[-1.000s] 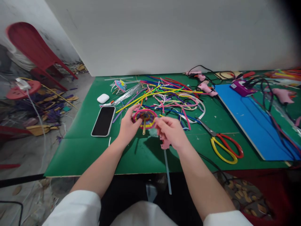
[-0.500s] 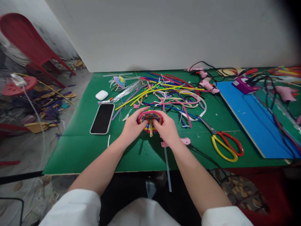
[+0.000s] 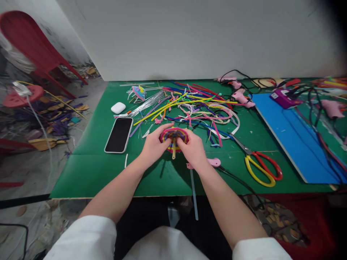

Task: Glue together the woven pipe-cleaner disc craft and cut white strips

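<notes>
Both hands grip a small pipe-cleaner umbrella (image 3: 174, 134), a round canopy ringed in pink, purple and yellow with a tan stick pointing toward me from its middle. My left hand (image 3: 156, 141) holds the left edge, thumb on the inside and fingers behind. On the right edge my right hand (image 3: 193, 144) has the same hold, its thumb near the stick. Under my right wrist lies a pink glue gun (image 3: 214, 163), partly hidden, with a clear glue stick (image 3: 194, 195) reaching past the table's front edge. Beyond the hands is a pile of coloured pipe cleaners (image 3: 189, 104).
Scissors (image 3: 260, 168) with yellow and red handles lie to the right, beside a blue board (image 3: 292, 144) bearing a purple power strip (image 3: 284, 98). A phone (image 3: 118, 135) and a white case (image 3: 118, 107) are at left. Another small umbrella (image 3: 138, 93) sits behind. More pink glue guns (image 3: 244, 97) lie at the back.
The hands keep the same hold on the umbrella, with hardly any movement. The whole view has shifted very slightly.
</notes>
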`<state>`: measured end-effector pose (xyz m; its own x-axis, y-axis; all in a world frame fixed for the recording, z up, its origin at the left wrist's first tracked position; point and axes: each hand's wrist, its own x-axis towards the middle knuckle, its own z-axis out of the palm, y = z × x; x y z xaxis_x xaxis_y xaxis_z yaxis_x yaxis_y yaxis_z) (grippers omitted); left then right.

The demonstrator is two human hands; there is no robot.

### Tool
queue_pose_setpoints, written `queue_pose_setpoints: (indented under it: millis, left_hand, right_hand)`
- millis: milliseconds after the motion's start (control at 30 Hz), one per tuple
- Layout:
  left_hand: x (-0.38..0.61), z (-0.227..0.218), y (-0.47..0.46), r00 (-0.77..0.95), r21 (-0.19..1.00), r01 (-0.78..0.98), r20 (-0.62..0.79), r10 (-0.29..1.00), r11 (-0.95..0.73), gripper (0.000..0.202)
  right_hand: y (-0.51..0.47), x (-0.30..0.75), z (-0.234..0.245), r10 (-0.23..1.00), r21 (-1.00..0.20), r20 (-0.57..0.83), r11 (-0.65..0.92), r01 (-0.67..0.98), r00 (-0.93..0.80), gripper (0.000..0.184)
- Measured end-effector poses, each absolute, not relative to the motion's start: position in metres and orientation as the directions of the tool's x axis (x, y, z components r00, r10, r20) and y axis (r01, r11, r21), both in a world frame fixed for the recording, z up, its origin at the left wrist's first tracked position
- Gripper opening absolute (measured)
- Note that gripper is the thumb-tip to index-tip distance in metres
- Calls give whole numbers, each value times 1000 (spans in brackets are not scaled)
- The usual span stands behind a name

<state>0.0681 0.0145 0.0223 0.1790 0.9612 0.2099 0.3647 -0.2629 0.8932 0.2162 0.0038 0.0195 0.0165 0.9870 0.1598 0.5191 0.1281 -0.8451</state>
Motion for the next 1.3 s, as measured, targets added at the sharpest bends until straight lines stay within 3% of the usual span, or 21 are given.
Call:
queue_pose_setpoints:
  millis: [433,967,1300]
  left_hand:
    - [68,20,14,188,870,403,225,956,-285,54]
    - [69,20,12,155,822,467,287,945,-326,51]
    - [68,21,16,120,854,455,222,968,-253,53]
  right_hand:
    - [2,218,25,988,-884,156,141,446,-3,31]
    - [1,215,20,962,-816,271,218,536,20,27]
    - [4,222,25,978,-856,186,209,473,-96,31]
